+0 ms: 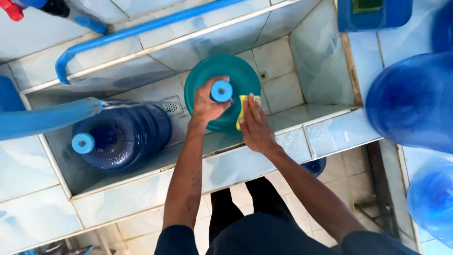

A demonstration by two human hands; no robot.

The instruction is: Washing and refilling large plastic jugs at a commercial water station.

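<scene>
A large teal-green water jug [236,71] stands upright in the tiled wash basin [325,111], seen from above. My left hand [206,105] grips its neck just under the light-blue cap [221,90]. Pressed flat against the jug's shoulder, my right hand [255,125] holds a yellow-green sponge [242,109]. A second, dark-blue jug [127,134] lies on its side in the same basin to the left, its blue-capped mouth [83,143] toward me.
A thick blue hose [42,117] pours water onto the lying jug. A blue pipe [141,29] runs along the back ledge. More blue jugs [410,101] stand at the right, and a blue tub [373,14] sits top right.
</scene>
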